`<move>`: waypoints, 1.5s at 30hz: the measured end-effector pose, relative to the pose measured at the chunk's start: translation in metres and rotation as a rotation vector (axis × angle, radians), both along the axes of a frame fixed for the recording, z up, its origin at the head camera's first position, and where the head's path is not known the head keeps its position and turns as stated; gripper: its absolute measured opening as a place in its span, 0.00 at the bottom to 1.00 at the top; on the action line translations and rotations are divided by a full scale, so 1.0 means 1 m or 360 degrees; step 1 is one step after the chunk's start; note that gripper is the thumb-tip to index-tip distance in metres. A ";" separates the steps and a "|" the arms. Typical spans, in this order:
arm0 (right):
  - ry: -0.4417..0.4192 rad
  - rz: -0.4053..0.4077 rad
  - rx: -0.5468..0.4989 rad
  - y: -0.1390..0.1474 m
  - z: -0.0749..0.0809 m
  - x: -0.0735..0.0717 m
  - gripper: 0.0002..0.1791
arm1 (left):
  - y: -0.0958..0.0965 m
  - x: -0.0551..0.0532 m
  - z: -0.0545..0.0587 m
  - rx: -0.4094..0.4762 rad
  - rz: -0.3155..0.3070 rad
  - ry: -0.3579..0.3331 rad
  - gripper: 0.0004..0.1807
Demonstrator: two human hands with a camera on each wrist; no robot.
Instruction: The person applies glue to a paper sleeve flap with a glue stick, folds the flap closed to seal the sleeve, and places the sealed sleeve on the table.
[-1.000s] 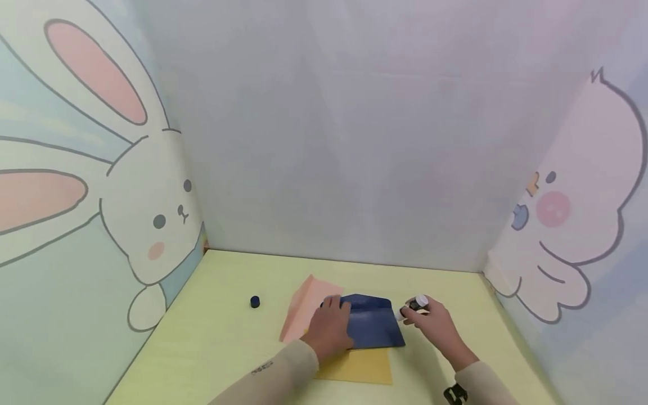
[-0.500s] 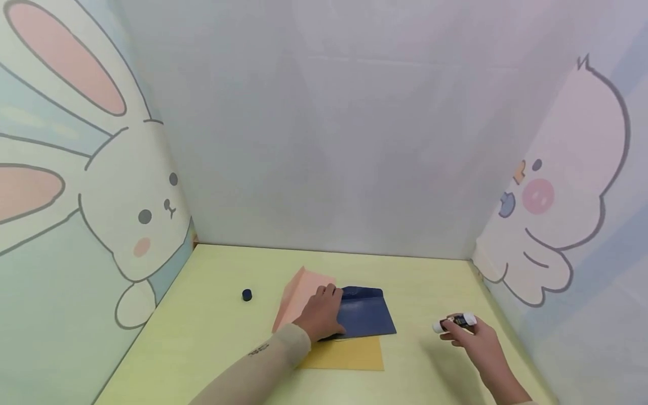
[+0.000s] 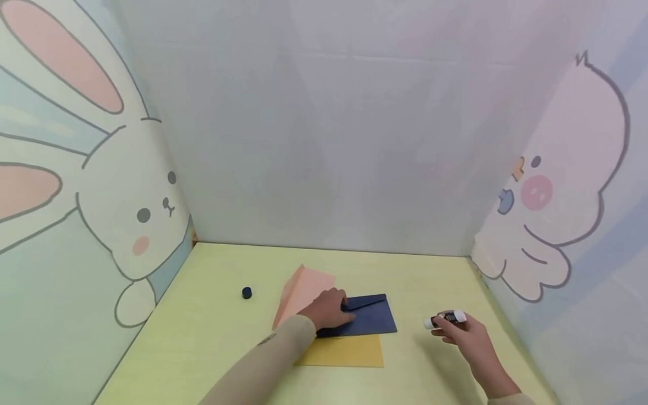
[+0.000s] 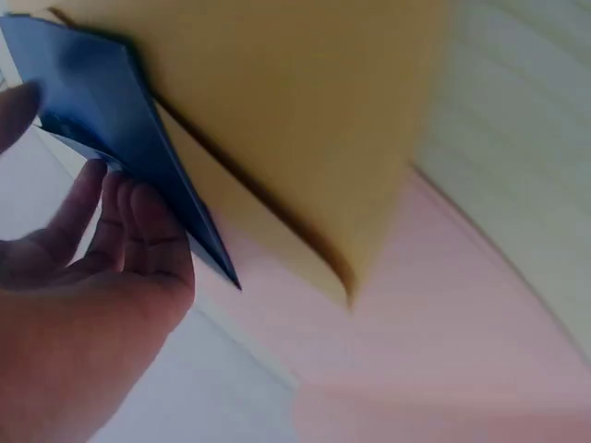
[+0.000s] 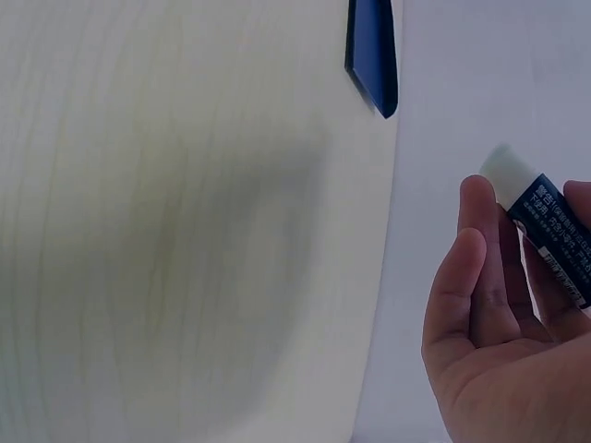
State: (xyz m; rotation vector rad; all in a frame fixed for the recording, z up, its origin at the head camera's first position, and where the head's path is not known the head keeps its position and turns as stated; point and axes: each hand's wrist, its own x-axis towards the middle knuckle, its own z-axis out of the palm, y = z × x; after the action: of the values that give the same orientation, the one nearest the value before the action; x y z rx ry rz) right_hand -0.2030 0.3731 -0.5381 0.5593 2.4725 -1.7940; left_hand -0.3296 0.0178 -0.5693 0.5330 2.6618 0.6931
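Note:
A navy blue envelope lies near the middle of the table, its flap partly folded over toward the body. My left hand is at its left part, fingers curled against the flap and thumb over the envelope's face. Under it lie a yellow envelope and, farther back, a pink envelope with its flap raised. Off to the right, above the table, my right hand holds an uncapped glue stick between thumb and fingers, its white end pointing left.
A small dark cap stands on the pale yellow table, left of the envelopes. Fabric walls enclose the table, with a printed rabbit on the left and a chick on the right.
My right hand has moved right with the glue stick, away from the navy envelope. My left hand has brought that envelope's flap from lying open at the back to partly folded forward.

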 end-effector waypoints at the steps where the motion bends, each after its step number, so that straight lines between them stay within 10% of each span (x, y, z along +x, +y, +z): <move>1: 0.0001 0.0010 0.0001 -0.003 0.000 -0.002 0.21 | 0.004 -0.002 -0.002 0.0051 0.0052 -0.0019 0.18; 8: 0.0022 0.0074 0.0003 -0.034 -0.004 -0.019 0.23 | 0.043 -0.009 -0.034 0.0019 0.0548 0.0175 0.33; 12: 0.0037 0.0118 0.0000 -0.052 -0.008 -0.031 0.23 | 0.053 -0.007 -0.044 -0.0115 0.0668 0.0334 0.36; 20: 0.0080 0.0175 0.0001 -0.074 -0.011 -0.047 0.21 | 0.051 -0.005 -0.046 -0.0199 0.0629 0.0454 0.43; 34: 0.0019 0.0236 0.0028 -0.077 -0.013 -0.053 0.19 | 0.035 -0.006 -0.031 0.0166 0.0581 0.0423 0.40; 45: -0.0200 0.0382 -0.0313 -0.077 -0.036 -0.061 0.27 | 0.021 -0.013 -0.029 0.0220 0.0485 0.0312 0.22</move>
State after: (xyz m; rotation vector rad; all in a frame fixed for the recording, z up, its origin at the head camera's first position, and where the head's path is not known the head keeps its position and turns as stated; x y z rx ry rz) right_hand -0.2643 0.2961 -0.5740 0.3345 2.1463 -1.8169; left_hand -0.3423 0.0391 -0.5985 0.2394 2.9288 0.9612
